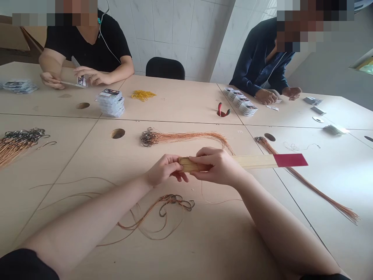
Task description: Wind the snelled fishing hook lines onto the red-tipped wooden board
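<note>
A long flat pale-yellow strip [256, 161] with a red end lies level above the table. My right hand [217, 165] grips it near its left part, fingers over the top and thumb below. At its left end, my left hand [167, 170] pinches the strip. A thin line hangs below my right hand. Nearer to me, several dark hooks on orange lines [163, 206] lie loosely on the table. Behind my hands rests a bundle of hooks with orange lines [186, 137].
Another hook bundle [21, 142] is at the left, and a line bundle [317, 188] at the right. Across the table [186, 93] two people handle small packets, beside a packet stack [111, 103], yellow bands [142, 95] and red-handled pliers [223, 111] in a hole.
</note>
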Motion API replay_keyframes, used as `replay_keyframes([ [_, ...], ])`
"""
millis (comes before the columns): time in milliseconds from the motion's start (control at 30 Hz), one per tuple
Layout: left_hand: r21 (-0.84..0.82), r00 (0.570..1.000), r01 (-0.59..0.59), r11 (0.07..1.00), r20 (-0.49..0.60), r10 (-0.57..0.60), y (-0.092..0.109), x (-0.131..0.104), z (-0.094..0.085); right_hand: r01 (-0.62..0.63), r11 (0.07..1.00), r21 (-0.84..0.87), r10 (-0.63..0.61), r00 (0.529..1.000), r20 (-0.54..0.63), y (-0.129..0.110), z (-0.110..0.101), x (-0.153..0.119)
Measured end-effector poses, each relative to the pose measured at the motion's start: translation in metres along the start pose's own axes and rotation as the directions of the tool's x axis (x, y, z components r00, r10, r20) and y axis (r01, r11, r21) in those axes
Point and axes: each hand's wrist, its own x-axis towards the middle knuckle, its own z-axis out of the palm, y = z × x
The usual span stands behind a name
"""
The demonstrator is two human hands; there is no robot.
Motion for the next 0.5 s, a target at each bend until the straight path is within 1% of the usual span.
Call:
replay_keyframes([
  [67,-0.114,0.996,0.083,0.990,-0.022,-0.086,-0.002,0.001,0.000,-0.051,0.998,0.026,0.049,0.997,0.056,-0.002,-0.002,0.001],
  [133,-0.255,0.977,0.183,0.949,-0.058,-0.204,-0.002,0.003,0.002,-0.092,0.995,0.036,0.088,0.990,0.113,-0.003,-0.004,0.001],
  [167,-0.325,0.957,0.244,0.914,-0.070,-0.281,-0.002,0.004,0.002,-0.113,0.993,0.035,0.106,0.983,0.148,-0.002,-0.005,0.002],
  [233,-0.434,0.898,0.362,0.825,-0.075,-0.433,0.000,0.005,0.004,-0.157,0.987,0.033,0.146,0.965,0.220,-0.001,-0.006,0.002],
  [300,-0.487,0.844,0.442,0.753,-0.058,-0.533,0.003,0.005,0.006,-0.194,0.980,0.053,0.172,0.943,0.284,0.001,-0.007,0.002],
  [367,-0.510,0.817,0.477,0.716,-0.042,-0.575,0.007,0.005,0.008,-0.213,0.972,0.097,0.170,0.929,0.329,0.003,-0.008,0.001],
  [500,-0.538,0.790,0.510,0.672,-0.017,-0.613,0.011,0.004,0.012,-0.221,0.960,0.171,0.137,0.906,0.401,0.006,-0.012,0.001],
])
